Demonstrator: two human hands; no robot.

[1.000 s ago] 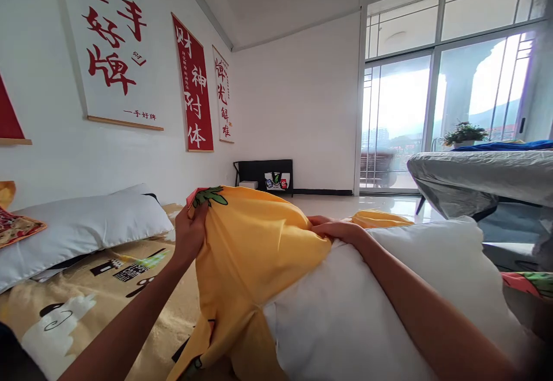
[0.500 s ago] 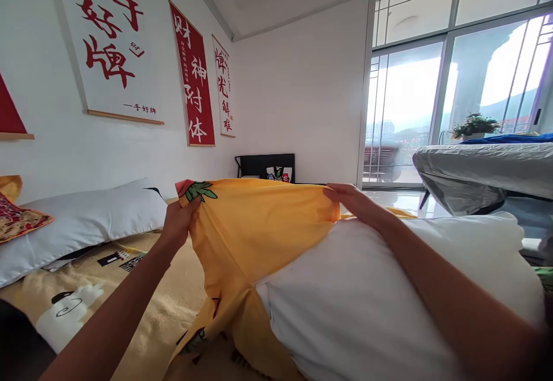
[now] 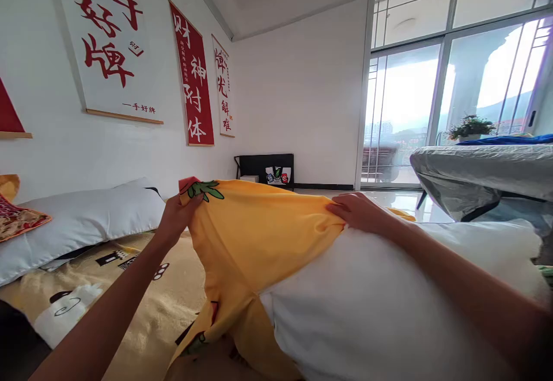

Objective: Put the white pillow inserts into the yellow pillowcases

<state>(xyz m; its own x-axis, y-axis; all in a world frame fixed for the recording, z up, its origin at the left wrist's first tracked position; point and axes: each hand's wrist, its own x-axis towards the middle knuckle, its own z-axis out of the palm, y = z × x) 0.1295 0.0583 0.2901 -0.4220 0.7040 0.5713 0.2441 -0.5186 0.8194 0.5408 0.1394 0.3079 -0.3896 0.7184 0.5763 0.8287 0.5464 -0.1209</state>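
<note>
A yellow pillowcase (image 3: 254, 225) with a printed green-leafed pattern is stretched between my hands. At its upper left corner my left hand (image 3: 179, 217) is closed on the fabric. My right hand (image 3: 356, 211) pinches the top edge on the right, beside the white pillow (image 3: 367, 306). One corner of this pillow sits inside the fold of the yellow cloth, while most of it lies bare under my right forearm. The lower part of the pillowcase hangs in folds toward me.
A tan printed sheet (image 3: 173, 289) covers the bed. Another white pillow (image 3: 108, 211) lies against the left wall, with a patterned red cloth (image 3: 21, 220) on it. At the right stands a table under a grey cover (image 3: 484, 168). A black chair (image 3: 254, 165) is in the far corner.
My right hand has shifted slightly right and down, its fingers folding further over the cloth edge. The pillow has dropped a little on the right. My left hand keeps its grip.
</note>
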